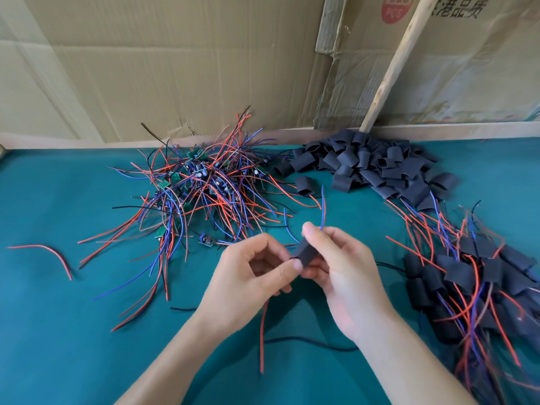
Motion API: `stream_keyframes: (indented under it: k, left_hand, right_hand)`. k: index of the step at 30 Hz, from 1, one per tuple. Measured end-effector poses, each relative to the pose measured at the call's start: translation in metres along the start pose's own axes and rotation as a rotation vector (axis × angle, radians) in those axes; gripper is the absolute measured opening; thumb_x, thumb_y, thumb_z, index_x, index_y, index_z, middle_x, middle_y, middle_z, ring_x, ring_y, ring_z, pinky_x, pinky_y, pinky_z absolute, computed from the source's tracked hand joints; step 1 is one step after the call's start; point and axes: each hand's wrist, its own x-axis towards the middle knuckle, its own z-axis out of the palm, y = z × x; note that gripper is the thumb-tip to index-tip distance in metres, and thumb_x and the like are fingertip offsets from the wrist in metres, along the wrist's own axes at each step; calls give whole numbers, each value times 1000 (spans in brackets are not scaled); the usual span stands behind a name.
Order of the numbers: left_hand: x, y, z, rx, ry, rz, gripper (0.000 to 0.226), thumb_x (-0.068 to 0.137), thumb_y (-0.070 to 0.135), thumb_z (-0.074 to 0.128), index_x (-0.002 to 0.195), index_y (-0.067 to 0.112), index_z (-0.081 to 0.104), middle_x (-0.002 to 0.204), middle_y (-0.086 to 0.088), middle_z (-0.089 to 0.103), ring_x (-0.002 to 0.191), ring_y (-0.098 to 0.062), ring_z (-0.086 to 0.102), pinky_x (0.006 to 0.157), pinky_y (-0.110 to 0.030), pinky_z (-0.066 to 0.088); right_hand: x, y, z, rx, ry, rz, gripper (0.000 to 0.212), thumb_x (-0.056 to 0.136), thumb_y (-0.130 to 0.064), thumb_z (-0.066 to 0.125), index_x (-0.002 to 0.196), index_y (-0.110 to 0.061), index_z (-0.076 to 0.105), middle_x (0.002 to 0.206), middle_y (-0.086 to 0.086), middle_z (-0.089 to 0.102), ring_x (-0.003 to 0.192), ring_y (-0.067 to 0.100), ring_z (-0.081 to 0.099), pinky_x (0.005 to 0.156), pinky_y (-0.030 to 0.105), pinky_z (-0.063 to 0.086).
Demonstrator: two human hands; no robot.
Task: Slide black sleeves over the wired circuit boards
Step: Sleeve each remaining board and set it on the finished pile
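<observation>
Above the tabletop's near middle, right hand [336, 258] grip pinches the black sleeve [305, 252] and left hand [257, 273] grip pinches its end; risk: trailing wires [264, 331] snag, jamming the hidden board.

A teal tabletop [73, 331] is showing under a tangle of red, blue and black wires [204, 197] with small green boards [165, 184]. Black sleeves [377, 165] are lying heaped beyond, backed by tan cardboard [175, 62] bearing a red round stamp [396, 8].
</observation>
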Motion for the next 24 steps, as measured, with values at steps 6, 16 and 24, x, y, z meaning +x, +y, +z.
stream_keyframes:
  k: [6,16,24]
  left_hand:
    - [1,1,4,-20,-67,-134,31,85,41,68,83,11,67,74,-6,72,65,-21,70,61,-31,55]
    - [5,-9,0,321,-65,-105,14,92,17,61,79,17,65,58,5,65,50,-11,62,51,-18,47]
    - [-1,9,-11,453,-381,-267,9,83,15,57,84,11,65,49,3,62,38,-13,53,41,-20,43]
  right_hand:
    - [-5,-77,-64,-382,62,-192,49,60,-52,90,80,-10,75,54,3,58,44,19,48,39,23,38]
    - [7,-151,-155,-1322,350,-296,83,49,-111,39,70,-36,69,66,-4,70,76,32,71,65,16,52]
    - [56,-23,74,-1505,-542,-334,13,79,-35,81,83,-27,71,92,-3,71,91,17,63,81,25,52]
